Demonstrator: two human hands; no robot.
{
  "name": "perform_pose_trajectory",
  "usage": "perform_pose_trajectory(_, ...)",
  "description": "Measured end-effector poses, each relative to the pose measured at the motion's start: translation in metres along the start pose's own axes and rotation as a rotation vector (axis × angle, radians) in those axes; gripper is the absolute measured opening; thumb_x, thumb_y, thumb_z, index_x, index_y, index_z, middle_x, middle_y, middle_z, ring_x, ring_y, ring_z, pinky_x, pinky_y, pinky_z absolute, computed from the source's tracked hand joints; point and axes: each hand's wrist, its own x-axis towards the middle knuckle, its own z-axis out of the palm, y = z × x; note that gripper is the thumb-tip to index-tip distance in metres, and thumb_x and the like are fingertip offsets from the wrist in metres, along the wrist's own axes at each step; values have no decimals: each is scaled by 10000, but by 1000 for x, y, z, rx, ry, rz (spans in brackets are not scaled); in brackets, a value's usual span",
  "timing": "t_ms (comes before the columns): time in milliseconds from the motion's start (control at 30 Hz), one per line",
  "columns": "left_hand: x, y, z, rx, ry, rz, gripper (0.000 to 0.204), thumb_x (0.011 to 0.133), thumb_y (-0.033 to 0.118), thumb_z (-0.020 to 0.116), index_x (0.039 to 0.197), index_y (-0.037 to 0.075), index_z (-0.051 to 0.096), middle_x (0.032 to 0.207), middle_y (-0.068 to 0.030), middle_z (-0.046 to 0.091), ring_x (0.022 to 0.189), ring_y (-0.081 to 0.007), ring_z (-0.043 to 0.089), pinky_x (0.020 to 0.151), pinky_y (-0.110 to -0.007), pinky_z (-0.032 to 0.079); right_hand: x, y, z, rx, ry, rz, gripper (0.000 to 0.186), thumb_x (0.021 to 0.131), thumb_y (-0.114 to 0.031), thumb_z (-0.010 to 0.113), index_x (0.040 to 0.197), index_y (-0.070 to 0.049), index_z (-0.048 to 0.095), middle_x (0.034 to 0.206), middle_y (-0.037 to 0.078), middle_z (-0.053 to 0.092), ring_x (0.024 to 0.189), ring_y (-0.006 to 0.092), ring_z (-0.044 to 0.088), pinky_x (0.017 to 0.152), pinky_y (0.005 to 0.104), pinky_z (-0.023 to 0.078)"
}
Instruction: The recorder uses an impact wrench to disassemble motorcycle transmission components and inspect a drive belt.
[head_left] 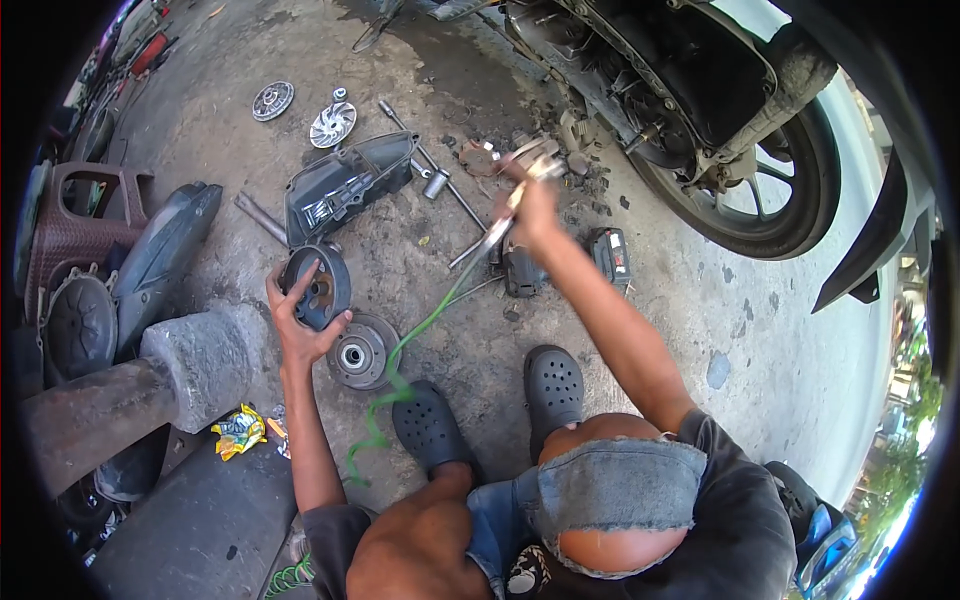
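My left hand [301,322] grips a dark round metal clutch drum [337,279], its fingers over the rim and into the open side. Just below the drum, a round metal pulley [375,362] with a bearing at its centre lies on the floor. My right hand [538,212], raised ahead of me and smeared by motion, is closed around a metal air blow gun [543,168]. A green coiled air hose [432,317] runs from the gun back toward my left side. Under the right hand, small details are hidden or blurred.
A plastic cover holding sockets [310,212], a finned pulley half [333,124], a toothed disc [272,101] and a long T-handle wrench [455,185] lie ahead. A cordless tool [522,272] sits near my feet. An opened scooter [700,110] stands at right, a concrete-based post [205,360] at left.
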Motion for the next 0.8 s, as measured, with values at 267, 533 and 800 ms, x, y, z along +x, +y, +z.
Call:
perform_pose_trajectory(267, -24, -44, 0, 50, 27, -67, 783, 550, 319, 877, 1279, 124, 668, 1330, -236, 474, 1248, -407, 479, 1079, -484, 377, 50, -57, -28, 235, 511, -191, 52, 879, -50, 508, 864, -9, 534, 606, 79, 439, 425, 183, 420, 378, 362, 362)
perform_pose_trajectory(533, -59, -84, 12, 183, 88, -203, 789, 528, 276, 916, 1269, 166, 669, 1378, -262, 416, 1295, -431, 425, 1099, -504, 362, 62, -62, -26, 156, 326, -275, 223, 946, -163, 613, 814, -30, 491, 531, 39, 405, 359, 177, 370, 358, 358, 329)
perform_pose_trajectory(800, -88, -106, 23, 227, 186, -351, 769, 541, 244, 925, 1265, 180, 673, 1383, -251, 410, 1302, -427, 413, 1110, -506, 350, 100, -67, -57, -333, 465, -658, 253, 941, -217, 647, 854, 14, 592, 604, 124, 589, 416, 207, 520, 413, 396, 413)
